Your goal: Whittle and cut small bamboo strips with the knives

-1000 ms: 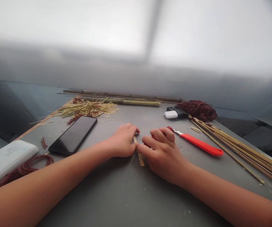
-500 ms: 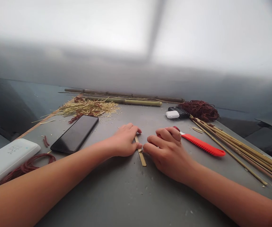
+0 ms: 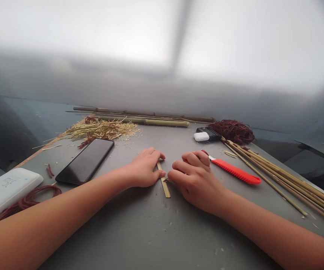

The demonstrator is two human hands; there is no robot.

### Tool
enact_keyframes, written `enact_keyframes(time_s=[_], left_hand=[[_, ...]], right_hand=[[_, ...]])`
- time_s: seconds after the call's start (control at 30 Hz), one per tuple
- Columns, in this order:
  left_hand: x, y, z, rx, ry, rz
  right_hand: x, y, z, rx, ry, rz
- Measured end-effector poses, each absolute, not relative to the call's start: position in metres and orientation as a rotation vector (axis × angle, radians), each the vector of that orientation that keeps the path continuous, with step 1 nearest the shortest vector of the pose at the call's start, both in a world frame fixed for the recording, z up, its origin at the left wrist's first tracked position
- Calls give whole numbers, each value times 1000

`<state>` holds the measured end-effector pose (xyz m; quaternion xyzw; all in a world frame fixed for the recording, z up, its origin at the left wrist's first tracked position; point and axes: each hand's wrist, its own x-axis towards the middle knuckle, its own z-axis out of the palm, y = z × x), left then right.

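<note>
My left hand (image 3: 146,167) presses a flat bamboo strip (image 3: 166,190) down on the grey table, thumb and fingers over its upper part. The strip's near end sticks out below my thumb. Just right of it, my right hand (image 3: 194,180) is closed round a slim tool, mostly hidden by the fingers. Its thin pointed tip (image 3: 166,180) shows at the strip's edge, and a dark red end (image 3: 204,152) shows behind my knuckles. An orange-red ridged handle (image 3: 236,171) lies beyond my right hand.
At left lie a black phone (image 3: 85,161), a white power bank (image 3: 12,191) and dark red cord (image 3: 28,200). Straw-like shavings (image 3: 102,129) and bamboo poles (image 3: 167,122) lie at the back. Thin bamboo canes (image 3: 285,176), a white case (image 3: 201,137) and a cord bundle (image 3: 235,131) are right.
The whole view has shifted slightly to the left. Both hands keep nearly the same pose at the strip, with the pointed tip now showing more clearly beside it.
</note>
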<state>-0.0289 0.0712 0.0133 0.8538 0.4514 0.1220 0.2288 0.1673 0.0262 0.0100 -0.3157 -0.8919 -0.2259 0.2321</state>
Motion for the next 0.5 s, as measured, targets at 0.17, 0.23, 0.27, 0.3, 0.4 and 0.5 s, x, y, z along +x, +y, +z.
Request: enact_keyframes(time_s=[0.17, 0.23, 0.27, 0.3, 0.4, 0.5], left_hand=[[-26, 72, 11, 2350, 1264, 375], [-25, 72, 11, 2353, 1272, 379], [-25, 72, 11, 2354, 1274, 378], [-25, 72, 11, 2356, 1273, 374], [-27, 73, 11, 2360, 1263, 358], [-28, 72, 12, 2359, 1258, 349]], right_hand=[[164, 25, 8, -867, -2421, -655], [160, 24, 8, -869, -2404, -710], [158, 23, 7, -871, -2399, -732], [157, 23, 7, -869, -2397, -744], [158, 24, 7, -843, -2393, -715], [164, 25, 8, -843, -2418, -673]])
